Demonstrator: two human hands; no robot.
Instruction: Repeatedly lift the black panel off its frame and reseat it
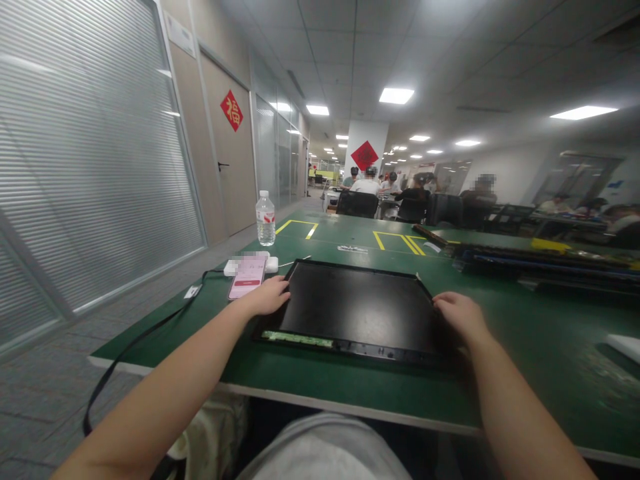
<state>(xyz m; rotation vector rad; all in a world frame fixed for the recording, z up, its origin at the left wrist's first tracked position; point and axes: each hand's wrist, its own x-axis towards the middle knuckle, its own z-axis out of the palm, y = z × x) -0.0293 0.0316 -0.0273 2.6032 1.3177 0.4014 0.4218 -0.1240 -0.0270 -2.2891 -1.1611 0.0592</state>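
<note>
A black flat display panel (357,303) lies on the green table in front of me, its dark screen face up. Along its near edge runs a green circuit board strip (299,339). My left hand (270,295) grips the panel's left edge, fingers curled over the frame. At the opposite edge, my right hand (463,317) pinches the frame between thumb and fingers near the upper right corner. Parts of the fingers of both hands are hidden at the rim.
Left of the panel are a phone (247,277), a white power adapter (271,265) and a water bottle (265,219). A black strap (145,330) hangs over the table edge. Stacked dark panels (530,260) lie at right. Several people sit farther back.
</note>
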